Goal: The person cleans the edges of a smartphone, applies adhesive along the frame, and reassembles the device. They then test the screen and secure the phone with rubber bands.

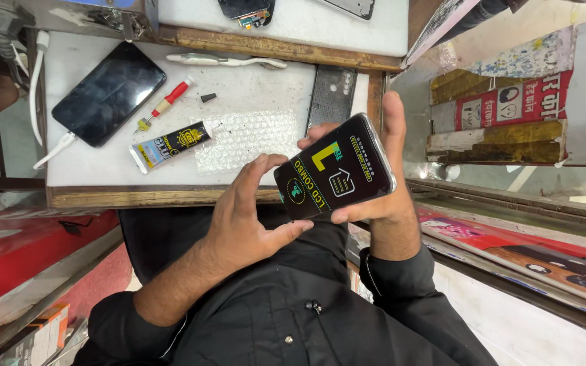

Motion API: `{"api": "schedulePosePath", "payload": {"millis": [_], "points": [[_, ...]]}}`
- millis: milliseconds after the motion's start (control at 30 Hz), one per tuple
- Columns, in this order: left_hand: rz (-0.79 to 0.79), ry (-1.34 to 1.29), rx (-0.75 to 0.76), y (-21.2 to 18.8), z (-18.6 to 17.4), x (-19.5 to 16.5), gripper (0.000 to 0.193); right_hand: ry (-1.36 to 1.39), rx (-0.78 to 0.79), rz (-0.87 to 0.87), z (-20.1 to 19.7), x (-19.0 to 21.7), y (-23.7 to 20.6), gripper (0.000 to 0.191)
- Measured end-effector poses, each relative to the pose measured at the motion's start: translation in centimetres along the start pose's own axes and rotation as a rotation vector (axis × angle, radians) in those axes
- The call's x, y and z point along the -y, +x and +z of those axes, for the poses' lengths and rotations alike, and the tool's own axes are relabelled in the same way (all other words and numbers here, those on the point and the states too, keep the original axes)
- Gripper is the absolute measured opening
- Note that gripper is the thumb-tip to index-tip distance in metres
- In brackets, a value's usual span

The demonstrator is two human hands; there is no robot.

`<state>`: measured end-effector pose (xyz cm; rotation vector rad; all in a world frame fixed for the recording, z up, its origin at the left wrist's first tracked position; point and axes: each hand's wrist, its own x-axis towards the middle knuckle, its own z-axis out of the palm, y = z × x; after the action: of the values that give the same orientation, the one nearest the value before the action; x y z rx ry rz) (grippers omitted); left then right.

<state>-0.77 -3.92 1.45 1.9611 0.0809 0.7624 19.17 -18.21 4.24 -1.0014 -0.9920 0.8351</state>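
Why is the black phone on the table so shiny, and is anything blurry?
In the head view, the black phone on the white table reflects soft overhead light as a pale sheen. The phone screen held in both hands looks sharp, its coloured film clear. The glass counter at the side shows bright glare. Edges bend slightly from the wide lens.

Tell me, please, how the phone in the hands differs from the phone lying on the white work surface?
The held phone is gripped in both hands, left hand and right hand; the other phone lies flat on the work surface. The held phone's screen bears a printed protective film; the other's is bare. Only the lying phone has a white cable plugged in. Both are black.
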Motion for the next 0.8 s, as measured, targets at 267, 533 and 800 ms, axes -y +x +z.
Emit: {"api": "schedulePosePath", "payload": {"millis": [267,533,800], "points": [[-0.004,0.019,-0.014,-0.4,0.5,-0.4,0.118,0.012,0.016,-0.029,-0.3,-0.1,-0.6,0.143],[0.027,0.017,-0.017,-0.5,0.9,-0.6,0.119,0.052,-0.003,-0.063,-0.4,-0.7,-0.9,0.144],[0.057,0.021,-0.041,-0.5,1.1,-0.7,0.119,0.073,-0.018,-0.058,-0.1,-0.5,-1.0,0.145]]}}
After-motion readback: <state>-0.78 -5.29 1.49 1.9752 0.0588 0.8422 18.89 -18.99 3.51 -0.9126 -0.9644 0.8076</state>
